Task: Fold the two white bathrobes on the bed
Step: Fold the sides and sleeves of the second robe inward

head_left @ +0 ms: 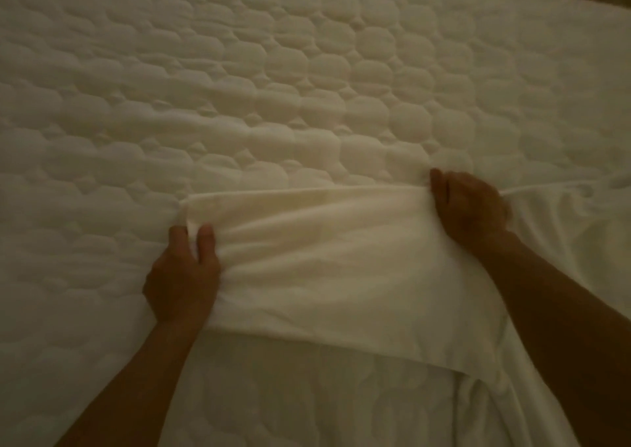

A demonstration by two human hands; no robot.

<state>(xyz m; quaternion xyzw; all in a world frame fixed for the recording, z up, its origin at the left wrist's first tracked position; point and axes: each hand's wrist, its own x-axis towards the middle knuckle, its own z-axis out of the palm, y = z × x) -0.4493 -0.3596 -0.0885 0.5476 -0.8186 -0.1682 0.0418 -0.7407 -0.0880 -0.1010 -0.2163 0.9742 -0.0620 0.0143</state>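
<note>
- Bed [307, 54]: quilted white cover fills nearly the whole view; dim light, soft focus.
- White bathrobe [341, 269]: lies on the near half of the bed, directly in front of the person. A doubled panel is stretched between the two hands, its far fold edge running left to right; a lower edge runs slantwise across the quilt nearer the person.
- More white cloth [563, 228]: trails off to the right of the panel and down the near right side; whether it belongs to the same robe or the second one cannot be told.
- Left hand [184, 276]: at the panel's left end, nearer the person than the other hand; thumb and fingers [206, 242] closed narrowly on a pinch of the fabric.
- Right hand [467, 207]: at the far right corner of the fold edge, knuckles up, fingers curled down into the cloth and gripping it.
- Governing relation: the panel's long axis runs crosswise, hand to hand, with the cloth taut between them; the free body of the robe lies toward the person, below both grips.
- Judgement: either hand is placed to carry its end; a further fold would likely bring the held edge toward the person or one end across to the other.
</note>
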